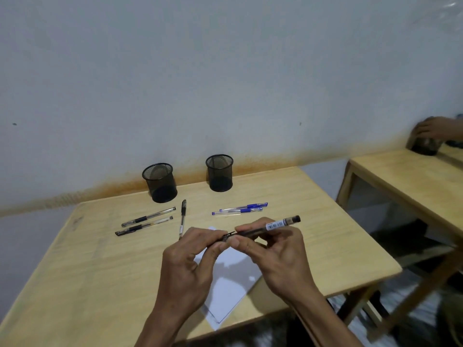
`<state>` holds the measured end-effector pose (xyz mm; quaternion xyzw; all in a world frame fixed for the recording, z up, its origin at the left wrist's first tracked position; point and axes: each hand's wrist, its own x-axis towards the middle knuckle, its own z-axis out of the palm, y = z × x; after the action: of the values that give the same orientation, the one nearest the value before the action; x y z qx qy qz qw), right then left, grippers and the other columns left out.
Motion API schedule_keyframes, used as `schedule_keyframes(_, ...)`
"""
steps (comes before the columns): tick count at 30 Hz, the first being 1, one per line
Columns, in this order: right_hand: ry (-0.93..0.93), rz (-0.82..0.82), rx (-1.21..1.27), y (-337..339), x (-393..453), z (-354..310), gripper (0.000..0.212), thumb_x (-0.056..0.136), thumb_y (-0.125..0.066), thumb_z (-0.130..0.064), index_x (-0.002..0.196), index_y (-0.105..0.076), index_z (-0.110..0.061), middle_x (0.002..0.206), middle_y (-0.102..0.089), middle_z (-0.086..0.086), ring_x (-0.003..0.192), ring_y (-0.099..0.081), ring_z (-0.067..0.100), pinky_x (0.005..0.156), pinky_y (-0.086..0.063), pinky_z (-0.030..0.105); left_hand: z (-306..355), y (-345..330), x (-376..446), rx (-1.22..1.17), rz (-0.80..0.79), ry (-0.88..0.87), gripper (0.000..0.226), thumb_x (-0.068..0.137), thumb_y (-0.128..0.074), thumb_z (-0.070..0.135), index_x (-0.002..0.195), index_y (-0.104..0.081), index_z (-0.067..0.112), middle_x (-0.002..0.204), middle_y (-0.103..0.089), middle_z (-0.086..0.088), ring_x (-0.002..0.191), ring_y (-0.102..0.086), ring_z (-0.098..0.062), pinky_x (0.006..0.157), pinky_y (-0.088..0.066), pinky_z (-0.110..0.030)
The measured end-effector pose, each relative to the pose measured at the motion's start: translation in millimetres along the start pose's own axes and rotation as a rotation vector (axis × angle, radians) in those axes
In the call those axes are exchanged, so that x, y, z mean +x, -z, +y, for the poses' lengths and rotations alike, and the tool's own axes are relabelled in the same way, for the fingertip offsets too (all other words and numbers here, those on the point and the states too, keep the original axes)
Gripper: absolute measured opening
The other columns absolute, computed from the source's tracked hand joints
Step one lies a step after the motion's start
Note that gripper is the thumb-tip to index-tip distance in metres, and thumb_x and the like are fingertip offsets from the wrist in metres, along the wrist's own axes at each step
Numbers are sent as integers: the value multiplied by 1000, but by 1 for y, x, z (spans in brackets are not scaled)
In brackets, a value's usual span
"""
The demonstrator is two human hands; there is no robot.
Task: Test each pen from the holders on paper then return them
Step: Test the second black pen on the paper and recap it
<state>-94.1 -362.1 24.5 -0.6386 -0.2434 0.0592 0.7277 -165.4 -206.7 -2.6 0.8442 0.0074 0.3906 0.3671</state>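
- The left hand [193,256] and right hand [278,249] meet above the sheet of paper [230,279], both pinched on one dark pen [270,227]; the right grips the barrel while the left fingertips close on the tip end, probably to pull off or press on a cap, though the cap itself is too small to make out.
- The pen is held level over the paper, likely so it can drop straight to a test stroke.
- Beyond the paper, to the left, three black pens [147,221] lie on the table [87,259]; beyond it to the right lie the blue pens [239,209], apparently sorted by colour.
- Farther back than the paper stand the left holder [160,182] and right holder [220,172], both seemingly empty, so returning pens looks undone.
- No marks on the paper are visible.
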Motion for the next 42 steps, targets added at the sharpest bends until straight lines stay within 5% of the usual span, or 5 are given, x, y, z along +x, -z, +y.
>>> schedule_keyframes(4, 4, -38, -81, 8, 2, -4, 14, 69, -91, -14, 79, -82, -18, 78, -79, 3, 78, -74, 16, 67, -56, 21, 4, 0, 1, -8, -10, -28, 17, 89, -65, 24, 101, -77, 21, 96, -72, 15, 93, -67, -3, 78, -52, -20)
schedule_keyframes(9, 45, 280, -192, 37, 4, -8, 86, 50, -94, -47, 130, -66, -32, 107, -65, -6, 77, -56, 5, 68, -52, 19, 0, 0, 17, 68, 16, -80, 15, 87, -68, 18, 98, -77, 16, 91, -71, 11, 87, -64, -2, 76, -49, -18)
schedule_keyframes(14, 708, 300, -1020, 48, 4, -10, 41, 74, -86, -38, 113, -78, -27, 103, -65, -6, 90, -51, 18, 74, -43, 36, 1, -14, 28, 149, -103, -180, 30, 91, -56, 33, 101, -76, 14, 89, -68, 4, 83, -57, -9, 72, -44, -20)
schedule_keyframes(23, 745, 329, -1227, 84, -2, 10, 14, 85, -79, -24, 98, -79, -20, 84, -66, 1, 69, -53, 25, 57, -40, 35, 36, -65, 46, 67, -228, -310, 29, 91, -56, 34, 101, -74, 15, 87, -68, 3, 79, -56, -12, 70, -43, -23)
schedule_keyframes(42, -211, 1156, -643, 269, -138, 84, 21, 86, -80, -33, 103, -81, -22, 92, -77, -4, 91, -69, 16, 78, -53, 31, 58, -269, 2, 289, -738, -65, 76, 92, -33, 71, 154, -27, 29, 164, -18, -4, 151, -13, -24, 121, -10, -54)
